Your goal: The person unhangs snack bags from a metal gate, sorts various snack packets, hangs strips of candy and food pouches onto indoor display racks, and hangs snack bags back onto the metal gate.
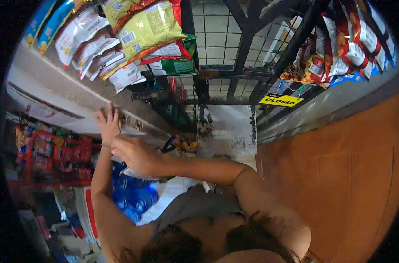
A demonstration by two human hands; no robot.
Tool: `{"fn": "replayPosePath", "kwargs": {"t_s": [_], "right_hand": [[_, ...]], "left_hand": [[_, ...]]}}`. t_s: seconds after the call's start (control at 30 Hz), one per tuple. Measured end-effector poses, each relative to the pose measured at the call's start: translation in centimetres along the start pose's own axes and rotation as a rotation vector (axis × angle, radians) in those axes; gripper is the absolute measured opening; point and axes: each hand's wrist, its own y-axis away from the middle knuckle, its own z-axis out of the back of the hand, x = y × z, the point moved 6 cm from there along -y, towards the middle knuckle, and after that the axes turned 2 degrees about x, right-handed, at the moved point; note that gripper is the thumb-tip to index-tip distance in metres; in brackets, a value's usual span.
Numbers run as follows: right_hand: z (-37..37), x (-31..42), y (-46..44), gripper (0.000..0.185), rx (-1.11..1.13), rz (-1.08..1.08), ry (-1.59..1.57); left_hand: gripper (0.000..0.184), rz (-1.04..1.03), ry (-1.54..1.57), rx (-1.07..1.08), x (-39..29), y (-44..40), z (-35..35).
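My left hand point(108, 124) is open, with its fingers spread against the pale ledge point(83, 98) below the hanging snack packets. A thin dark band point(105, 145) circles my left wrist. Crossing in front of my body, my right hand point(135, 155) is closed beside that wrist. Its fingertips are turned away and partly hidden, so what they grip, if anything, does not show. Just under the right hand is a whitish, shiny item point(138, 174), too blurred to name. Above the left hand hang several snack packets point(149, 30), yellow, white, red and green.
A dark metal gate with mesh point(214, 37) stands ahead, bearing a yellow "CLOSED" sign point(281, 100). More snack packets point(344, 48) hang at the right, above an orange-brown panel point(331, 184). At the left are a red rack point(61, 153) and blue water bottles point(133, 195).
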Motion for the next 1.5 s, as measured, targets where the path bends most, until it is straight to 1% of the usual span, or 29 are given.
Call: {"fn": "replayPosePath", "kwargs": {"t_s": [0.07,0.1,0.13,0.17,0.2,0.27,0.33,0.4,0.5,0.6,0.7,0.73,0.83,0.93,1.0,1.07,1.13,1.17,1.2,1.27,1.33,1.37,1.4,1.43,1.47,1.5], "right_hand": [[-0.5,1.1,0.0,0.011,-0.008,-0.055,-0.056],[-0.9,1.8,-0.3,0.009,-0.008,-0.062,-0.050],[-1.0,3.0,-0.9,0.009,0.025,-0.055,-0.035],[-1.2,4.0,-1.6,0.009,0.053,-0.048,-0.020],[-1.5,4.9,-2.1,0.009,0.075,-0.044,-0.008],[-4.7,2.0,-3.8,0.009,-0.028,-0.062,0.172],[-1.4,9.2,-6.6,0.010,-0.021,0.049,0.034],[0.0,12.7,-9.3,0.011,-0.126,0.137,0.044],[1.2,16.7,-13.4,0.011,-0.148,0.157,0.088],[2.5,21.1,-17.0,0.011,-0.269,0.390,0.174],[3.9,24.8,-20.5,0.011,-0.234,0.461,0.203],[4.5,25.6,-21.4,0.011,-0.240,0.443,0.196],[6.5,29.0,-24.8,0.010,-0.201,0.478,0.226],[9.4,32.9,-26.9,0.010,-0.146,0.448,0.293],[10.4,36.5,-27.1,0.011,-0.173,0.452,0.275],[11.9,37.7,-28.2,0.011,-0.200,0.359,0.359],[13.1,39.8,-29.1,0.015,-0.230,0.492,0.458],[14.4,40.6,-30.0,0.014,-0.283,0.618,0.706],[15.1,41.7,-30.4,0.014,-0.292,0.572,0.732],[16.3,44.0,-31.1,0.016,-0.366,0.345,0.785],[19.6,45.4,-33.8,0.017,-0.406,0.472,0.964],[20.7,46.5,-34.7,0.018,-0.445,0.428,1.016],[22.2,47.3,-36.2,0.019,-0.464,0.474,1.079],[23.8,47.8,-37.7,0.021,-0.463,0.338,1.082],[25.1,48.6,-38.9,0.022,-0.508,0.419,1.203],[25.3,49.6,-39.2,0.024,-0.554,0.448,1.303]], "left_hand": [[0.052,-0.012,0.105,0.158,-0.5,0.0,2.3],[0.050,-0.094,0.178,0.132,-0.6,0.1,3.0],[0.049,-0.177,0.251,0.104,-0.9,-0.1,5.7],[0.047,-0.204,0.481,0.166,-1.2,0.5,8.3],[0.044,-0.160,0.364,0.254,-1.5,0.6,10.9],[0.044,-0.187,0.402,0.386,-1.1,0.6,15.3],[0.044,-0.223,0.491,0.534,-0.1,0.3,19.4],[0.044,-0.247,0.575,0.666,1.4,-0.3,23.1],[0.044,-0.264,0.720,0.851,3.4,-2.1,27.3],[0.044,-0.268,0.892,0.986,4.2,-4.7,29.6],[0.044,-0.255,1.062,1.075,4.6,-6.9,30.7],[0.044,-0.249,1.128,1.078,4.6,-7.6,30.9],[0.044,-0.213,1.361,1.052,3.9,-8.4,31.6],[0.044,-0.165,1.667,1.035,2.3,-9.4,31.8],[0.044,-0.151,1.867,0.995,1.0,-10.6,32.3],[0.044,-0.156,2.066,0.925,-0.6,-12.3,33.0],[0.044,-0.168,2.245,0.863,-2.3,-14.3,34.0],[0.044,-0.177,2.326,0.819,-3.0,-15.5,34.6],[0.044,-0.199,2.401,0.779,-3.7,-16.8,35.4],[0.044,-0.229,2.534,0.693,-5.0,-19.7,37.1],[0.044,-0.261,2.644,0.597,-5.7,-22.6,38.9],[0.044,-0.265,2.690,0.557,-6.0,-23.7,39.5],[0.044,-0.271,2.739,0.508,-5.9,-24.9,40.1],[0.044,-0.268,2.778,0.467,-5.9,-26.0,40.4],[0.044,-0.257,2.821,0.426,-6.0,-27.2,40.7],[0.044,-0.244,2.855,0.392,-6.0,-28.1,40.9]]}}
